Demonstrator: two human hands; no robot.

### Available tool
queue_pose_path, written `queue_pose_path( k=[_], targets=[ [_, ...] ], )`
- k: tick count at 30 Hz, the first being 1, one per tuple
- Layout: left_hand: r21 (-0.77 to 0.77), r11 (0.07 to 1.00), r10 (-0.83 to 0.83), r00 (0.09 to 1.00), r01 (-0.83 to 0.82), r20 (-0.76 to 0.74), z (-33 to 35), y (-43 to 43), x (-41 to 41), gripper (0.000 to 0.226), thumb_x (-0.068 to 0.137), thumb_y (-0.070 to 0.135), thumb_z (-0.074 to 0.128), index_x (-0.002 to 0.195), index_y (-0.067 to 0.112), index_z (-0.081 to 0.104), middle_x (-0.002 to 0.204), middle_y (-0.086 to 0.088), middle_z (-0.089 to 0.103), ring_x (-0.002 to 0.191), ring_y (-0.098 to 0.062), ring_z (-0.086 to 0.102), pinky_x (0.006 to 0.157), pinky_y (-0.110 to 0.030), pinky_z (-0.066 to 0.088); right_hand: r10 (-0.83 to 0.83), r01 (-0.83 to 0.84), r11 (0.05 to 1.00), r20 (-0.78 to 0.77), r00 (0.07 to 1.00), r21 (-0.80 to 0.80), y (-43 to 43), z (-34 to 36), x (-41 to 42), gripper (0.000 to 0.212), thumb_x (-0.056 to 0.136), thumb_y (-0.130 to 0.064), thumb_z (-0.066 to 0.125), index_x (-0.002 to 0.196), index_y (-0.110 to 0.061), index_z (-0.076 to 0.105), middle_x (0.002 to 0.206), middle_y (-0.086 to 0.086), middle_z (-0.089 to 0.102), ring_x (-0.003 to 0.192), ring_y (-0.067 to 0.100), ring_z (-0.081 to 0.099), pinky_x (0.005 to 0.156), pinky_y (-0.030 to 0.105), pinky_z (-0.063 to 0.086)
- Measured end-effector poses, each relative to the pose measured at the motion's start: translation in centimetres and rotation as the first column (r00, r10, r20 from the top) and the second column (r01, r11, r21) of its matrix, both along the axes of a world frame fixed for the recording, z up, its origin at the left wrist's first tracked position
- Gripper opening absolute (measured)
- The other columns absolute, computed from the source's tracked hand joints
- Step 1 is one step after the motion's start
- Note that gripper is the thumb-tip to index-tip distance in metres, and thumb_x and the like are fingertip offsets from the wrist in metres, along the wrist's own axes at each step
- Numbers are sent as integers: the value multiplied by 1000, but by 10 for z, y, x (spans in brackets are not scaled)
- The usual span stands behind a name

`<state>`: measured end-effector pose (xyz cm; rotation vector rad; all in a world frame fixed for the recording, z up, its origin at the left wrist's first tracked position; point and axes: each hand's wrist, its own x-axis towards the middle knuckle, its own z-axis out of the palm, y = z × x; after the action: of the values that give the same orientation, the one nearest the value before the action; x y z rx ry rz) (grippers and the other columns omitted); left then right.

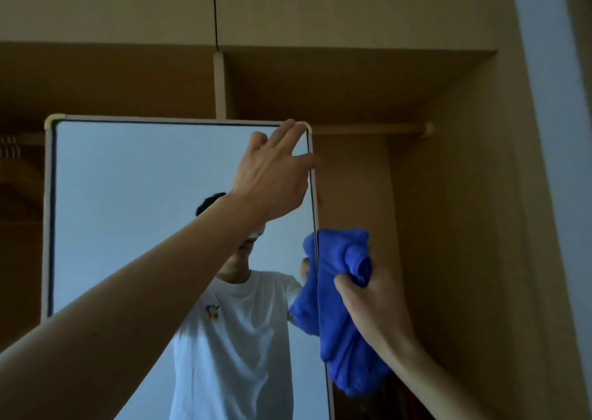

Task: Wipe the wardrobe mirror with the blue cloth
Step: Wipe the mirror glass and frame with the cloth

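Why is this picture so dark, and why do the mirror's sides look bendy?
Head view: the light is dim, so the wardrobe looks brown and shadowy, and the mirror is the brightest patch. Head view: the wide lens bends straight edges, mostly near the picture's sides. Head view: the left hand is slightly smeared at its fingertips.

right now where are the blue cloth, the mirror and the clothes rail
blue cloth (339, 323): head view, middle of the bunched fabric
mirror (128, 211): head view, bare glass on its left half
clothes rail (368, 128): head view, middle of the bar
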<state>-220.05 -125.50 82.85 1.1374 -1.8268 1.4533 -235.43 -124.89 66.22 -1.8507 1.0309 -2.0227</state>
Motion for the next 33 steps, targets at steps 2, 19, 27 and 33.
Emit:
queue_pose_path(
  k=[2, 19, 27, 33],
  targets=[
    [-14, 1000, -3, 1000, 3, -23, 4, 1, -1, 39, 101, 33, 52, 139, 34, 61, 168, -12, 24, 158, -32, 14, 109, -49, 31, -12, 12, 1000, -5, 1000, -6, -2, 6, 1, 17, 82, -5, 56, 67, -6, 48, 48, 1, 44, 43, 16, 44, 46, 31, 38],
    [10, 994, -98, 956, 104, -276, 26, 3, 4, 52, 102, 37, 45, 154, 29, 40, 150, 5, 50, 139, -21, 43, 111, -42, 28, -96, 90, 980, -29, 995, -176, -5, 155, 8, 19, 90, -17, 59, 75, -19, 47, 60, -3, 45, 48, 10, 41, 40, 14, 30],
    [-16, 986, -160, 934, 164, -321, 26, 0, 6, 51, 103, 27, 45, 154, 25, 43, 151, 6, 50, 139, -18, 44, 111, -39, 27, 30, -28, 997, 19, 999, -68, -2, 105, 0, 33, 90, -2, 57, 65, -15, 41, 53, -1, 37, 39, 4, 33, 39, 12, 26],
    [-19, 978, -202, 916, 208, -348, 28, -2, 7, 53, 100, 16, 43, 152, 26, 47, 150, 8, 52, 138, -16, 45, 108, -37, 28, 14, -12, 999, 39, 999, -52, -6, 103, 2, 33, 91, -2, 56, 66, -16, 41, 53, -3, 37, 37, 3, 35, 39, 12, 27]
  ],
)
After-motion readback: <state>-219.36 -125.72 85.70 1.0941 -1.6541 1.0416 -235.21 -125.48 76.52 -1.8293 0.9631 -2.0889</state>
